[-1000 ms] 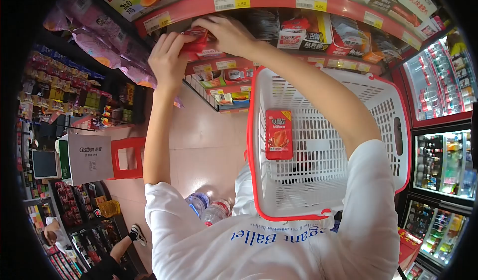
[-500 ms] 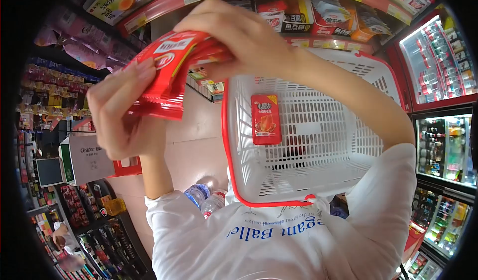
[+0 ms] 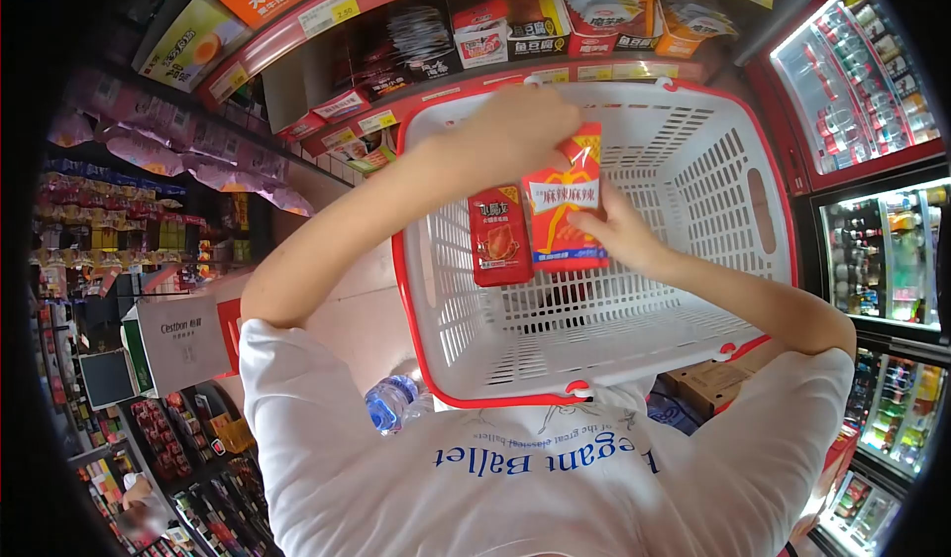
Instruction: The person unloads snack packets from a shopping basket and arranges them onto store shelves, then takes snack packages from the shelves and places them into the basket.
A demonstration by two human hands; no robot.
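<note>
A red and yellow snack packet [image 3: 565,199] with a white label band is held upright over the basket. My left hand [image 3: 525,126] is closed at its top edge, its fingers partly smeared by motion. My right hand [image 3: 622,232] grips the packet's right side, thumb across the front. Just left of it, a dark red snack packet [image 3: 497,240] lies inside the white shopping basket [image 3: 674,344]. The basket has a red rim and slotted walls, and sits against the front of my body.
Shelves with boxed snacks [image 3: 594,22] and a red price rail [image 3: 396,2] curve along the far side. Lit drink fridges [image 3: 882,250] stand at the right. Hanging bags [image 3: 139,151] and a white carton [image 3: 178,329] are at the left. Water bottles [image 3: 394,399] stand on the floor.
Both hands have moved right, from the upper left to over the basket, with a red packet between them. The view has shifted, and more of the shelf shows.
</note>
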